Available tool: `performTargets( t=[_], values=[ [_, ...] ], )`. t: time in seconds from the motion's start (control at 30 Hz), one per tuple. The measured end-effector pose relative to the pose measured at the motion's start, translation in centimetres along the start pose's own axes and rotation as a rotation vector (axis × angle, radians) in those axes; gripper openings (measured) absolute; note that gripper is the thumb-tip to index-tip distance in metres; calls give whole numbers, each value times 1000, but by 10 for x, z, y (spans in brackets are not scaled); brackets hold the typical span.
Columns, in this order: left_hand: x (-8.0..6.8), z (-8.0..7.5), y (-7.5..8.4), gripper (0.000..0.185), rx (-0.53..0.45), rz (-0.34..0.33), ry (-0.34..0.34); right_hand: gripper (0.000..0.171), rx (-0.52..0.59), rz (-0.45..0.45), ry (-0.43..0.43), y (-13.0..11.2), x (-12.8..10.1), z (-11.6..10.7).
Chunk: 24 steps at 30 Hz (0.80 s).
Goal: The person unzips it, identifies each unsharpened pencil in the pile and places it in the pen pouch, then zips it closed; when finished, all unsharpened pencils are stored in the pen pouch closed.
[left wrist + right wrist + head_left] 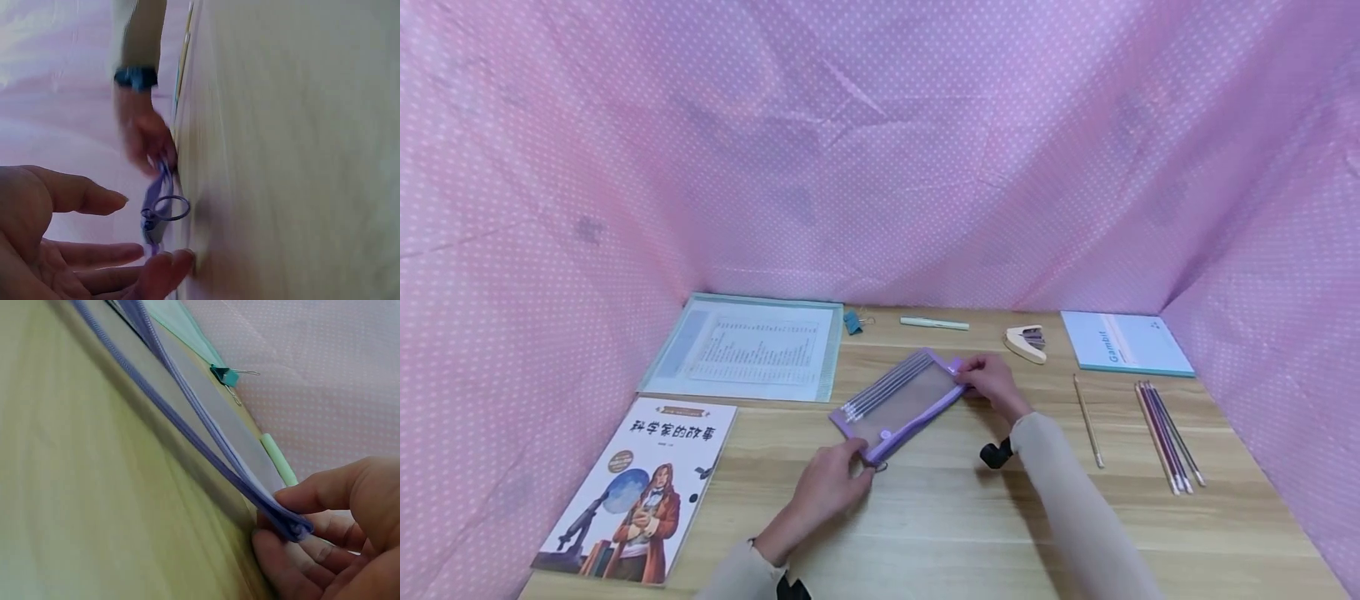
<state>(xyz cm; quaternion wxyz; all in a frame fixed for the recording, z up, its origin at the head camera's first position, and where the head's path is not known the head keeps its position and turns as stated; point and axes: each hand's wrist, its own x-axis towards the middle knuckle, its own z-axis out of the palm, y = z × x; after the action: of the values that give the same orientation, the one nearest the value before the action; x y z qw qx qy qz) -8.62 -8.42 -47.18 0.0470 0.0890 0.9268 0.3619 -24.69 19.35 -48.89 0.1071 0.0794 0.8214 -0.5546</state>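
Observation:
A purple see-through zip pencil case [901, 402] lies slanted on the table, several pencils [887, 386] visible inside along its far side. My right hand [991, 382] pinches its right end; in the right wrist view, thumb and fingers grip the purple zip corner [292, 528], and the zipped edge gapes open. At the near-left corner is my left hand [831, 483], thumb and fingers spread apart. In the left wrist view, a ring [171, 208] on the case's end shows just beyond the left fingertips [178, 262].
Left are a clear document folder [745, 346] and an illustrated book [640, 492]. Along the back stand a teal binder clip [853, 322], a pale green pen [934, 323] and a stapler [1026, 342]. Rightward lie a single pencil [1088, 421], several more pencils [1168, 437] and a blue notebook [1126, 342].

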Motion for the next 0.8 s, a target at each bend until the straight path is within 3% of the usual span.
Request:
performTargets(
  t=[0.2,0.3,0.43,0.57,0.8],
  values=[
    [21,-5,-16,37,-203,-46,-24,17,-156,-41,46,8,-16,-15],
    [33,-5,-22,34,-307,-97,-36,15,-264,-83,82,12,-25,-20],
    [50,-3,-30,31,-477,-218,-53,14,-351,-116,89,15,-37,-23],
    [64,0,-38,28,-617,-253,-25,14,-422,-107,96,17,-48,-23],
    [79,0,-40,27,-671,-238,19,16,-521,-99,121,22,-60,-23]
  ],
)
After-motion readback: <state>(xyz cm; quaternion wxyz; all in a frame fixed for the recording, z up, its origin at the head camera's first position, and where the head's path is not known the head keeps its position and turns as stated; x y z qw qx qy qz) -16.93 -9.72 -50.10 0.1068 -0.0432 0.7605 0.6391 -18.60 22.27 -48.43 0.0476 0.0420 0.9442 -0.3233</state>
